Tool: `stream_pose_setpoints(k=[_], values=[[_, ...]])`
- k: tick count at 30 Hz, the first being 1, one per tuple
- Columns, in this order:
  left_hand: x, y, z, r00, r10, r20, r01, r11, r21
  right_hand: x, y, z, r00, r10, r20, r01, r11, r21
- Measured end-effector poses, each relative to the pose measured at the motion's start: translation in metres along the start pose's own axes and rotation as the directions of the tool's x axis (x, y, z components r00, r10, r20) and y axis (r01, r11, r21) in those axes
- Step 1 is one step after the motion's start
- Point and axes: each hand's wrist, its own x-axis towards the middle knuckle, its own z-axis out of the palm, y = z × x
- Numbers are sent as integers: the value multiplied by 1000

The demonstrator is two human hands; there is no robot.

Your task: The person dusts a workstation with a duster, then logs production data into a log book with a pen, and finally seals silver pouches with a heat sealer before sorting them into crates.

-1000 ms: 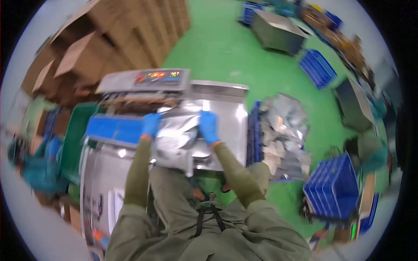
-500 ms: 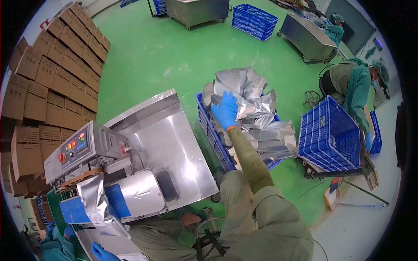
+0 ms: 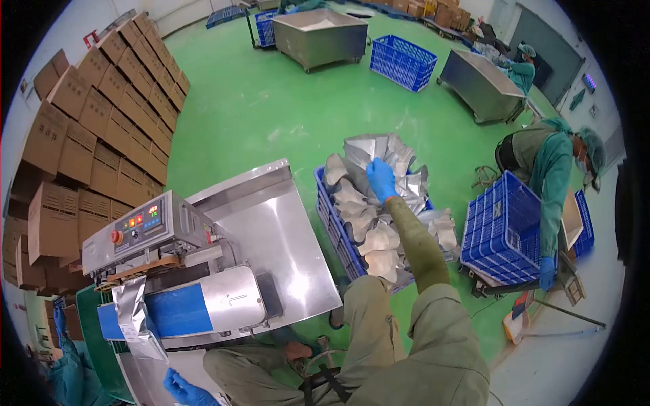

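Note:
My right hand (image 3: 382, 178), in a blue glove, has its fingers closed on a silver foil pouch (image 3: 369, 150) at the top of a heap of pouches. The heap fills a blue crate (image 3: 333, 227) in front of me. Low in the view, my left hand (image 3: 184, 388), also gloved in blue, is beside the steel surface with nothing visible in it. Just above it, another foil pouch (image 3: 140, 323) lies across the blue belt (image 3: 177, 311) of the sealing machine (image 3: 150, 229).
Stacked cartons (image 3: 91, 159) line the left. A steel tray (image 3: 271, 223) adjoins the machine. At right a person (image 3: 556, 169) bends over a blue crate (image 3: 497, 233). Steel carts (image 3: 321, 47) and another crate (image 3: 403, 62) stand farther back. Teal sleeves show at lower left.
The view has tilted up. My right hand has closed on a pouch. The pouch on the belt has moved left along it. My left hand has come further into view.

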Motion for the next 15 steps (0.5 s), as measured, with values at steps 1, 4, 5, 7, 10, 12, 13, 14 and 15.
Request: stream_pose_setpoints(k=[1,4,5,7,10,12,13,14,15], values=[[-6,13,5,997,-25,70,31,996,-81,5,-7,-18,999,8,-32,-6,998,56],[-46,108,47,952,33,303,70,944,-322,22,-53,-82,995,-22,-102,42,980,196],[-56,135,64,910,51,412,120,918,-379,25,-84,-107,989,-86,-120,111,967,228],[-73,194,100,728,102,678,206,910,-359,27,-159,-159,963,-216,-161,256,921,295],[-70,265,159,567,473,675,-41,834,-550,7,-272,-227,937,-283,-206,349,810,471],[-52,295,193,654,511,558,-121,799,-589,-19,-338,-269,933,-334,-135,347,731,588],[-35,303,200,704,514,490,-183,798,-574,-34,-363,-281,928,-358,-102,336,687,644],[-13,302,200,678,510,529,-91,773,-628,-47,-383,-287,919,-390,-63,319,639,700],[7,297,198,650,509,564,5,740,-673,-61,-399,-290,905,-424,-24,296,589,752]])
